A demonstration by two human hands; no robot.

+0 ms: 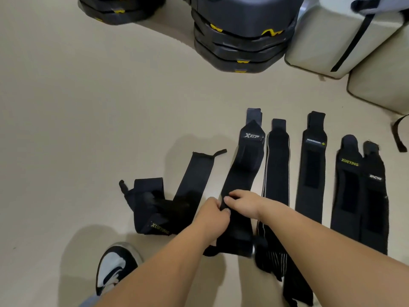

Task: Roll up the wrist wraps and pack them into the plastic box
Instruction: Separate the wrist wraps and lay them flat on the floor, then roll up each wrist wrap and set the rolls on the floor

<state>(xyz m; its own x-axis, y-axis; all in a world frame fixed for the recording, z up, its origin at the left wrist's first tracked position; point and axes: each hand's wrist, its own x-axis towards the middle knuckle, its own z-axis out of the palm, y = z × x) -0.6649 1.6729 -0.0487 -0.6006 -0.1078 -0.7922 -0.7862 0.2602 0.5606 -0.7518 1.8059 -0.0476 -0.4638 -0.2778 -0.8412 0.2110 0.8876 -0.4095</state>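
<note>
Several black wrist wraps lie flat side by side on the beige floor. My left hand (213,214) and my right hand (240,203) both pinch the left edge of the XTEP wrap (245,165) about halfway along its length. To its left a XUEYING wrap (159,207) lies loosely folded and crumpled. To the right lie a grey-edged wrap (276,165), a wrap with a small label (311,169), a second XUEYING wrap (347,185) and one more wrap (375,196). No plastic box is in view.
Stacks of black weight plates with yellow marks (241,41) stand at the back, with another stack (119,7) at the top left. Beige padded blocks (332,41) sit at the back right. My shoe (115,267) is at the bottom left.
</note>
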